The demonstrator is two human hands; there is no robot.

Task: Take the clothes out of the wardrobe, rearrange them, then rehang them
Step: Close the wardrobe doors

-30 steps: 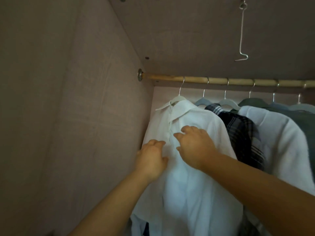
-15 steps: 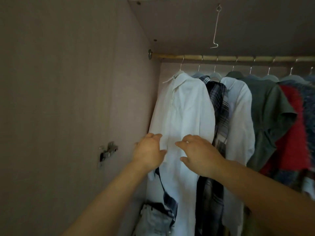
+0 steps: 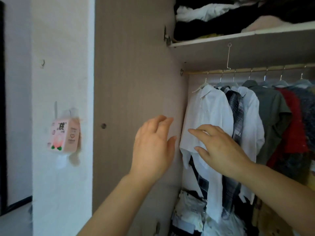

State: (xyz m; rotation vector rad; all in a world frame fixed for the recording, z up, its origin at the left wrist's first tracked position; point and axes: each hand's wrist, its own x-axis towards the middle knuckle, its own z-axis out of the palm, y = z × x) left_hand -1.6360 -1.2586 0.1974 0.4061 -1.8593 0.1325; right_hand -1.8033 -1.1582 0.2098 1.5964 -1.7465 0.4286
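A white collared shirt (image 3: 209, 109) hangs on a hanger at the left end of the wooden rail (image 3: 247, 70) inside the wardrobe. Beside it hang a plaid garment (image 3: 236, 108), a second white shirt (image 3: 252, 116), a grey-green shirt (image 3: 271, 113) and a red fuzzy garment (image 3: 293, 126). My left hand (image 3: 153, 145) is raised in front of the wardrobe's side panel with fingers spread, holding nothing. My right hand (image 3: 219, 149) is stretched out in front of the white shirt's lower sleeve, fingers straight, empty.
A shelf (image 3: 238, 35) above the rail carries piled dark and white clothes. A bare wire hook (image 3: 228, 57) hangs under it. Crumpled clothes and bags (image 3: 192, 213) lie on the wardrobe floor. A pink tissue pack (image 3: 64, 136) hangs on the white wall at left.
Both hands have come off the white shirt and pulled back out of the wardrobe. The view has drawn away and turned left, bringing the shelf and wall into sight.
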